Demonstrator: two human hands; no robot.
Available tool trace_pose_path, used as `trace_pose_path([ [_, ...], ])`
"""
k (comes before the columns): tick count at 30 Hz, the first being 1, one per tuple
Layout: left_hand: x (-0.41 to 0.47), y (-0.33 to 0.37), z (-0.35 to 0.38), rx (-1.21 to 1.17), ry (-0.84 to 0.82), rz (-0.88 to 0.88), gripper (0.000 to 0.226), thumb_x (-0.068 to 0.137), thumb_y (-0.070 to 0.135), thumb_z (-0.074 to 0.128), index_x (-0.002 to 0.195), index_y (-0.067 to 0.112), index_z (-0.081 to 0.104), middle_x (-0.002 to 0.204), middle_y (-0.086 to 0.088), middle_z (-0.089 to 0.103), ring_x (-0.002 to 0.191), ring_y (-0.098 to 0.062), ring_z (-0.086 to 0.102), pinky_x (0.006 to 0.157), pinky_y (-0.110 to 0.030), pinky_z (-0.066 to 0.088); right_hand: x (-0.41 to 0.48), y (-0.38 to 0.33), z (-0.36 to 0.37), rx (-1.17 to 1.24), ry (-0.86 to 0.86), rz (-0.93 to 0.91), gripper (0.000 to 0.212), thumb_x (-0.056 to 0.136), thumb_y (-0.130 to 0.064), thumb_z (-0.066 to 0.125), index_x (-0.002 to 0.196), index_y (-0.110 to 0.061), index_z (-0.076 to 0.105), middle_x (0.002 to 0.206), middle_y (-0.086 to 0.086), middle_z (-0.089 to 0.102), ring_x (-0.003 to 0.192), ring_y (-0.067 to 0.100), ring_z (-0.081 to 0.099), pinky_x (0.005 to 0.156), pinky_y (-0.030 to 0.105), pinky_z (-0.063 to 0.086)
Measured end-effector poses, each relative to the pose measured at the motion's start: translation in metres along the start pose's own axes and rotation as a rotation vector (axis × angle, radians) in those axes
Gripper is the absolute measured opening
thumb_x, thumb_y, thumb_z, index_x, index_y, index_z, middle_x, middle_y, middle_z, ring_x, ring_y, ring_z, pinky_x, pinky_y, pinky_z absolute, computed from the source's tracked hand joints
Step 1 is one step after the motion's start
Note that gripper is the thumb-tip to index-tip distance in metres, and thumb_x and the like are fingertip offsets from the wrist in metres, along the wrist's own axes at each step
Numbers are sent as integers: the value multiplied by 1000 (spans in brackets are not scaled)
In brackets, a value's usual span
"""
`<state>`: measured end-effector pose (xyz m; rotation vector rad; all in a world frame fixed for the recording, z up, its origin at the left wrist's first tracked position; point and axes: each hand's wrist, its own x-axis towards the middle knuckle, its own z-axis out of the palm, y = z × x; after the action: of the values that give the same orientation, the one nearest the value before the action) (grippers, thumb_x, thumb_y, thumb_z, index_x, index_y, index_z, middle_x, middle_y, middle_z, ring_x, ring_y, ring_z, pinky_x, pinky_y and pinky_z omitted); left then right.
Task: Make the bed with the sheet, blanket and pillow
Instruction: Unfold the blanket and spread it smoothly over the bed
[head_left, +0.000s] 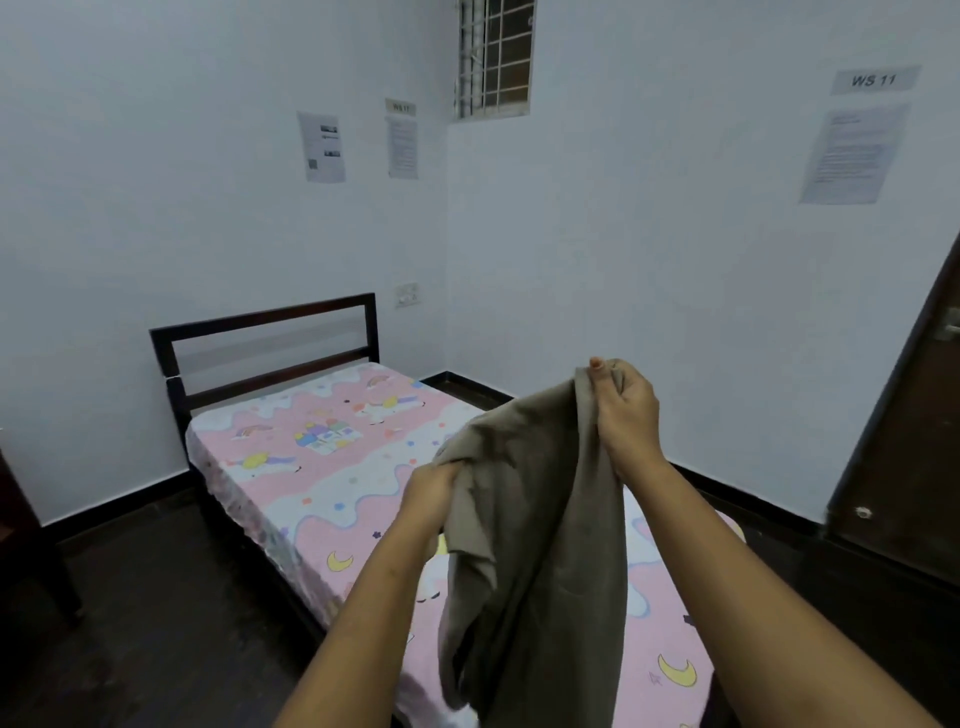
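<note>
Blanket hangs vert. from L hand, R hand.

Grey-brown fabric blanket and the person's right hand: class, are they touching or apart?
Touching. The head view shows the right hand with fingers and thumb curled round the raised upper edge of the grey-brown fabric blanket.

The sheet is lying on the bed, its headboard standing against the far wall, the blanket hanging over the near end.
</note>
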<state>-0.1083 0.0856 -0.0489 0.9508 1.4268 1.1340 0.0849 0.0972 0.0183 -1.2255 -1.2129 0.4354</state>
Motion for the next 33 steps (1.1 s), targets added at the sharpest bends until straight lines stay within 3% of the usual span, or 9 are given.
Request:
trace_pose_path([
  [4,-14,24,32,-232,-103,-1,21,93,11,47,79,11,62,77,-7,62,70,-20,56,64,-28,46,0,18,9,-385,-302,61,21,94,-31,54,111,-20,59,111,0,63,109,22,56,85,25,40],
  [8,-11,38,59,-436,-169,-58,20,93,8,45,91,2,64,81,-10,62,71,-20,58,75,-31,50,-22,31,27,-441,-615,-35,50,97,-21,49,145,-24,34,147,-2,40,136,17,36,109,22,27],
  [11,3,44,75,-413,-126,-62,21,88,15,49,96,2,64,89,-18,65,78,-28,63,74,-34,53,-35,33,18,-206,-415,56,40,99,-31,46,139,-28,44,138,-5,46,125,9,44,110,30,33],
  [14,13,43,95,-403,-97,-50,14,84,18,51,84,6,59,85,-22,61,75,-31,62,68,-35,53,-30,34,0,114,-531,232,34,95,-37,53,128,-28,56,126,-11,59,107,-2,57,98,22,44],
  [17,15,46,114,-466,-101,-71,22,91,24,48,88,5,58,77,-16,59,68,-28,61,61,-32,52,-12,45,-8,75,-641,208,41,89,-46,60,129,-35,55,124,-14,61,113,1,57,98,26,46],
  [20,18,58,131,-486,-180,-140,29,92,34,50,91,6,59,80,-17,62,69,-29,63,57,-32,52,11,49,-17,168,-626,269,34,90,-32,63,124,-27,60,114,4,68,107,18,65,90,31,52],
  [27,31,76,169,-584,-229,-46,60,65,75,60,83,18,51,103,-13,56,94,-29,61,91,-42,49,64,64,-31,363,-680,377,28,90,-22,65,116,-11,64,112,19,68,104,33,65,94,45,52],
  [29,38,80,178,-545,-253,18,63,54,79,57,74,19,55,95,-11,59,86,-25,63,85,-39,51,77,66,-36,373,-671,386,27,90,-26,64,114,-12,64,111,16,69,103,31,66,93,44,53],
  [33,49,90,190,-476,-335,76,66,70,81,43,65,16,56,75,-11,65,70,-24,64,76,-37,52,100,72,-45,316,-644,338,24,91,-34,62,108,-17,64,112,14,66,97,22,64,94,43,50],
])
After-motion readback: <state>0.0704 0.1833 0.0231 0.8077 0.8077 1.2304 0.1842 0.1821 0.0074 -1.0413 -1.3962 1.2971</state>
